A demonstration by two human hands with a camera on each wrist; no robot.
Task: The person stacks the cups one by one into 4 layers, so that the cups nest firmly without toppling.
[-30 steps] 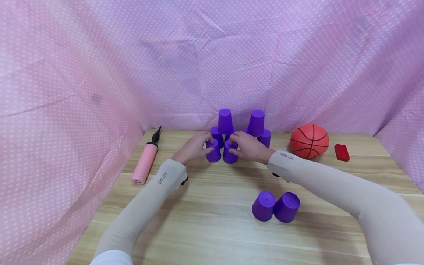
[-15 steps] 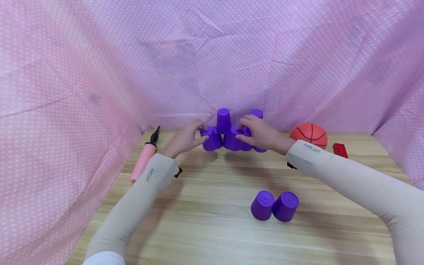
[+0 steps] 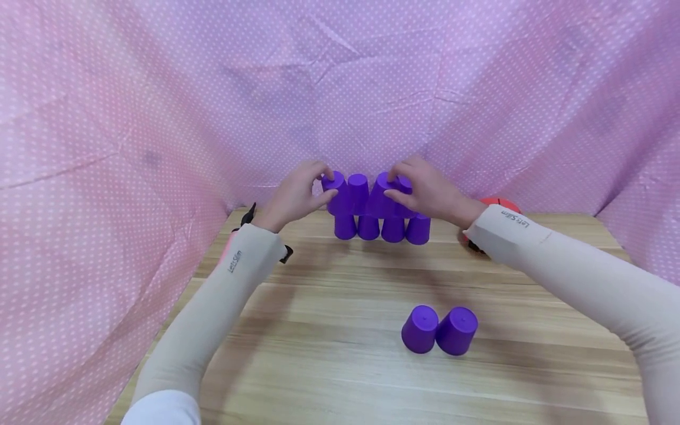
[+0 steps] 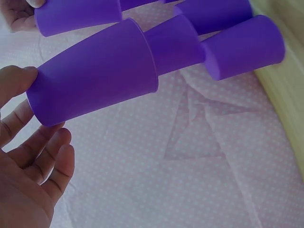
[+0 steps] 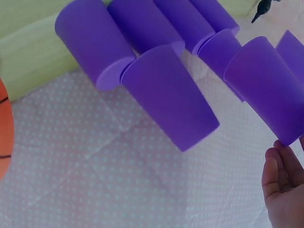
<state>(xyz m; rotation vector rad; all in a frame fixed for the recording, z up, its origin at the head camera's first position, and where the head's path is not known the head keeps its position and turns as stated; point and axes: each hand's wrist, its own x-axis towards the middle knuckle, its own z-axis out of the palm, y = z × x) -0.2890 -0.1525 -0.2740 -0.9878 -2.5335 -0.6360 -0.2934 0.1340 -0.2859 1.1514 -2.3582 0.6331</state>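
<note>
Upside-down purple cups form a row (image 3: 393, 230) on the table near the back cloth. On that row sit a second-level cup (image 3: 359, 192) and another cup (image 5: 168, 97), which my right hand partly covers in the head view. With thumb and fingers my left hand (image 3: 300, 192) grips a purple cup (image 4: 95, 71) by its closed end, up at second-level height. My right hand (image 3: 425, 192) pinches another purple cup (image 3: 380, 198) the same way. Whether the held cups touch the row beneath is unclear. Two more cups, left (image 3: 419, 330) and right (image 3: 457, 332), stand upside down nearer me.
A pink hand pump (image 3: 228, 245) with a black nozzle (image 3: 247, 215) lies at the left, partly behind my left forearm. An orange ball (image 3: 502, 203) shows behind my right sleeve. Pink dotted cloth (image 3: 340, 106) hangs behind the wooden table (image 3: 329, 354).
Both hands have taken hold of the two front cups and lifted them from the table to second-level height, moving slightly apart. My right sleeve now covers more of the ball and hides the red brick.
</note>
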